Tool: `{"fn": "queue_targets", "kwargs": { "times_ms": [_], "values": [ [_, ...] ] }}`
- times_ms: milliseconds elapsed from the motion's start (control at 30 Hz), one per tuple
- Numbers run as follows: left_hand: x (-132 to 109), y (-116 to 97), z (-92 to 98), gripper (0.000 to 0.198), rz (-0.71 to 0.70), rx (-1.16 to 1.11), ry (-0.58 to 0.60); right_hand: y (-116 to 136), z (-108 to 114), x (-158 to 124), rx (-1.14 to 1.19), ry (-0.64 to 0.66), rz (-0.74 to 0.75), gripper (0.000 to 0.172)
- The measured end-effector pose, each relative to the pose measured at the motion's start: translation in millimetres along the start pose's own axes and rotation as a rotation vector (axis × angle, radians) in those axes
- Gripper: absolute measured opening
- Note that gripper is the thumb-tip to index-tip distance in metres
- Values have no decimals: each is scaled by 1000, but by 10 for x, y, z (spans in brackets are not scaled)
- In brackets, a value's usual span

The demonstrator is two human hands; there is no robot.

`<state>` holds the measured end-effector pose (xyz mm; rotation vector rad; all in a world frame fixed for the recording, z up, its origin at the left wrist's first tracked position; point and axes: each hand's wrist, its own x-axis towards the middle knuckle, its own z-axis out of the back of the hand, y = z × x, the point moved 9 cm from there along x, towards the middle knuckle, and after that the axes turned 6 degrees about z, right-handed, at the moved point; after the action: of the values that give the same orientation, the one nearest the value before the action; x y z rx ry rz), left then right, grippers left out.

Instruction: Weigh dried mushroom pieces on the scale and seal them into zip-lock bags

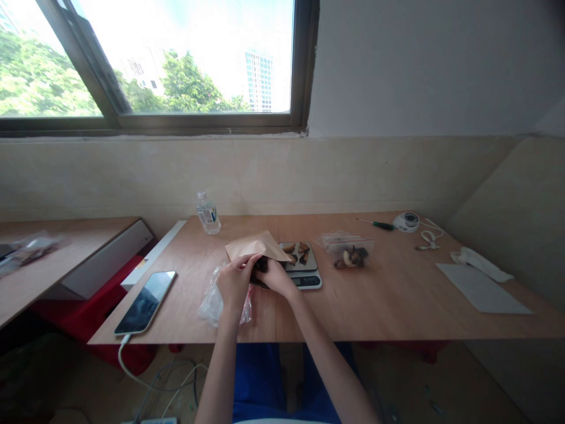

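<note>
Paper bag point(261, 242), light tan and smooth with a faint sheen, is in my hands at the left of the scale point(311, 264), one pointed corner overlapping the scale's left side in this view. It is tilted, its upper face creased into a low peak, and its mouth gapes towards me, dark inside; what it contains I can't make out. My left hand point(235, 281) has thumb and fingers pinched together on the bag's near edge. My right hand point(274, 277) reaches into the opening, fingertips hidden, so I cannot tell whether they are closed on anything. Brown, curved pieces point(303, 256) lie on the scale. Crumpled clear plastic point(210, 305) is left of and nearer me than the scale; a filled clear bag point(352, 254) sits to its right.
</note>
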<state>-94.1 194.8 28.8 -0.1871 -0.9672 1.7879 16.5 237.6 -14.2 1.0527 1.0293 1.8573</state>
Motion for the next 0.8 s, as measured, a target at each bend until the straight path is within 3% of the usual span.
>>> {"fn": "queue_targets", "kwargs": {
  "times_ms": [133,300,467,700,800],
  "values": [
    [8,5,-12,27,9,0,4,133,50,-71,-83,-50,16,26],
    [12,6,-9,26,12,-1,2,59,92,-155,-165,-124,-84,31],
    [20,-16,-7,24,-2,9,5,139,86,-205,-164,-140,66,35],
    [74,-21,32,25,2,50,-1,357,200,-392,-33,-176,243,22],
    [116,10,62,28,17,47,-10,407,398,-506,100,-310,294,15]
  ]
}}
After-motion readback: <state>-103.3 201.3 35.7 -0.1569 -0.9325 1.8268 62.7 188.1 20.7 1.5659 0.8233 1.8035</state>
